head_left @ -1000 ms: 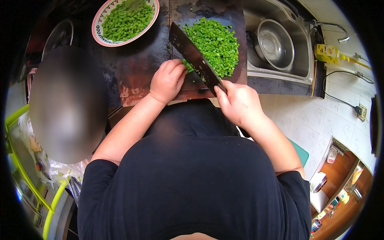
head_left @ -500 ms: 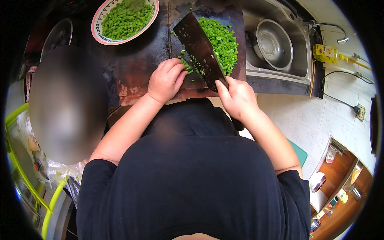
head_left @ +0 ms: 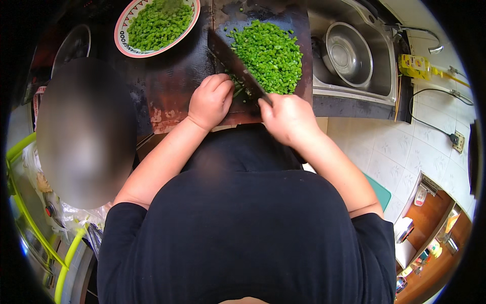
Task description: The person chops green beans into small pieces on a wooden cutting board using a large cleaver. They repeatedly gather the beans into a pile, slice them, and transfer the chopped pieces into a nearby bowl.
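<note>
My right hand grips the handle of a dark cleaver, its wide blade seen nearly edge-on and slanting away to the far left. Beside the blade, my left hand is closed, fingertips curled over a few slender green bean stalks, mostly hidden by the fingers and blade. To the right of the cleaver, a heap of finely chopped green beans lies on the dark, worn cutting board. A white plate with a red patterned rim stands at the far left, full of similar chopped green pieces.
Right of the board is a steel sink with a metal basin in it and a faucet behind. A yellow bottle sits at the sink's right edge. A blurred oval covers part of the left side, near a dark pan.
The cleaver has shifted left toward my left hand and turned more edge-on, uncovering more of the chopped heap. My right hand moved left with it; my left hand has barely moved.
</note>
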The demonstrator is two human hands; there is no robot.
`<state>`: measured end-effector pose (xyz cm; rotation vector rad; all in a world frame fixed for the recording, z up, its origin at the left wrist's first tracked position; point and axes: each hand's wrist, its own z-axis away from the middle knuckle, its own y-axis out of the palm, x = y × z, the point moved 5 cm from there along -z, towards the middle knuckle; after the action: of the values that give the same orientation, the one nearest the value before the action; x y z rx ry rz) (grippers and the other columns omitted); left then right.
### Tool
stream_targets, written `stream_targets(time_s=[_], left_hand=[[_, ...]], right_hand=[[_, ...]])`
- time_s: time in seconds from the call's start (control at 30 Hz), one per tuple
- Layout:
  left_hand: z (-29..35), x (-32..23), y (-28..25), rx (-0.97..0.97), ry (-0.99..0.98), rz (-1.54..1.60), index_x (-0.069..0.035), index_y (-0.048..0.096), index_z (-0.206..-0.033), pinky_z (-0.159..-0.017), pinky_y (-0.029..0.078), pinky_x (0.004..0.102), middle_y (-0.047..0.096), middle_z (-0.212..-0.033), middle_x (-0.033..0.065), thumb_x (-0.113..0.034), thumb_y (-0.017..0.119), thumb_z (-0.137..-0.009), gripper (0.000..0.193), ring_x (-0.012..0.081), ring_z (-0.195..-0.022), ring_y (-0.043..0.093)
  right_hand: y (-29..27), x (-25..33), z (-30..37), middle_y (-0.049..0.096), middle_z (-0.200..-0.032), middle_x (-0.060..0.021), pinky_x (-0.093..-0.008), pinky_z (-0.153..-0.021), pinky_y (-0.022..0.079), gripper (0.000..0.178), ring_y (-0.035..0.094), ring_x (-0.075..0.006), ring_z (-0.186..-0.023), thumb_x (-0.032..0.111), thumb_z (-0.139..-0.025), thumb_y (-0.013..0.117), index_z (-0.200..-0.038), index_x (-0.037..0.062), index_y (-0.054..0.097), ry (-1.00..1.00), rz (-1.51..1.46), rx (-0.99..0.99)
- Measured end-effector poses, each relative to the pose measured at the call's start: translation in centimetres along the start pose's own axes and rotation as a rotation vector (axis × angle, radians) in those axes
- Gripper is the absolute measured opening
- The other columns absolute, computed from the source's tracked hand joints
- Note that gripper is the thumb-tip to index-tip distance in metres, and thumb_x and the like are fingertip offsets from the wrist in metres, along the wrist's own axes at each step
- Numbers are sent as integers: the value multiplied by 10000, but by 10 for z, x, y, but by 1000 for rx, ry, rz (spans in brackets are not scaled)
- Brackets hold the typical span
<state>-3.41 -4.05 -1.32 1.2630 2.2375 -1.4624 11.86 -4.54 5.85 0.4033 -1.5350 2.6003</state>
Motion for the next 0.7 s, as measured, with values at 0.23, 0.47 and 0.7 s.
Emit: stream_targets(time_s=[0.23, 0.47, 0.7], left_hand=[[-2, 0, -5, -53, 25, 60, -31, 600, -858, -727, 490, 364, 593, -923, 110, 7, 665, -690, 185, 305, -833, 583], [-2, -2, -1, -2, 22, -11, -24, 597, -856, -755, 494, 357, 586, -933, 111, -23, 636, -694, 167, 295, -862, 577], [-1, 2, 2, 7, -2, 14, -26, 595, -858, -759, 494, 357, 584, -925, 112, -27, 635, -709, 154, 296, -864, 576]], right_hand=[[-20, -5, 20, 651, -748, -167, -455, -675, 508, 264, 636, -355, -730, 305, -891, 488, -923, 99, 650, -60, -38, -94], [-9, 5, 18, 651, -741, -172, -461, -669, 510, 267, 639, -359, -720, 290, -886, 490, -877, 77, 651, -98, 33, -43], [-3, -6, -4, 647, -765, -186, -470, -704, 500, 326, 626, -385, -748, 338, -899, 465, -872, 75, 656, -11, -84, -37]])
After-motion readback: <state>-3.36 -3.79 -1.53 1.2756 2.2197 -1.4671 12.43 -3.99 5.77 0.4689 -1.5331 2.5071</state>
